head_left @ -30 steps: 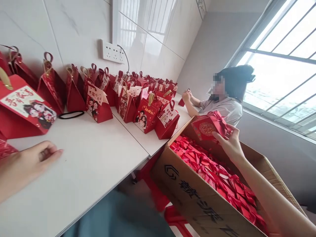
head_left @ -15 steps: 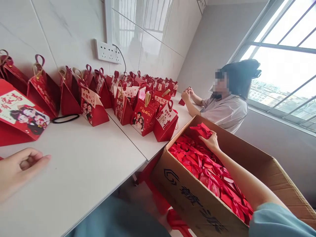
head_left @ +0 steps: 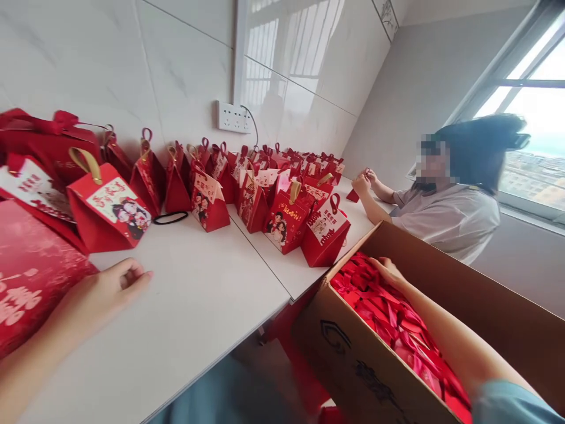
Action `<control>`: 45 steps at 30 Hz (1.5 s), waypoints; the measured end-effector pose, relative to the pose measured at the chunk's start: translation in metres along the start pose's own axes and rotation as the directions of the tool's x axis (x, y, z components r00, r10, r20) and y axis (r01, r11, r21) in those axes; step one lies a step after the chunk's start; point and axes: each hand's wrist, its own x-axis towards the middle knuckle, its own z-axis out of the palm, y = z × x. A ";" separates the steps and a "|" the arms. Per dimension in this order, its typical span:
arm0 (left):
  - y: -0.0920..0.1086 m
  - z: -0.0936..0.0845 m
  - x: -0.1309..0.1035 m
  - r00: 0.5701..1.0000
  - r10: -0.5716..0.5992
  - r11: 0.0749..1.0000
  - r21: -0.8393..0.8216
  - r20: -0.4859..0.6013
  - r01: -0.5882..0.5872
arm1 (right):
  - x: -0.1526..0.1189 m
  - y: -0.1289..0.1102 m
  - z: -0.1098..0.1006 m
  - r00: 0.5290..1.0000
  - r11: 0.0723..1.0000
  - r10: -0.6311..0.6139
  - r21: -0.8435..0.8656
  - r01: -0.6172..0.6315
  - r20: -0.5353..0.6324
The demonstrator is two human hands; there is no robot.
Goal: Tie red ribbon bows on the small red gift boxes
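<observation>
My right hand [head_left: 391,272] is down inside the cardboard box [head_left: 375,365], at the far end of a packed layer of red gift boxes [head_left: 397,321] tied with dark red ribbons. Its fingers are bent round a red gift box there, which blends into the pile and is partly hidden. On the white table [head_left: 207,294], my left hand [head_left: 119,281] rests loosely curled with nothing in it. A large red printed bag [head_left: 39,282] lies under and beside the left wrist. Just beyond the left hand stands a red triangular gift box with a gold loop [head_left: 110,206].
Several more triangular gift boxes [head_left: 285,215] line the table toward the tiled wall. A black elastic band [head_left: 171,218] lies among them. Across the table sits a person [head_left: 450,206] holding a small red box [head_left: 352,195]. A socket strip [head_left: 233,118] is on the wall.
My right hand has lowered the ribboned red gift box into the cardboard box. The view has swung left, bringing the large red bag into sight. The left hand stays curled on the table.
</observation>
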 end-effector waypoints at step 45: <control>-0.095 -0.109 -0.134 0.287 0.137 0.987 0.154 -0.948 0.038 | -0.243 -0.371 0.248 0.411 0.689 -0.699 0.705 0.170 0.584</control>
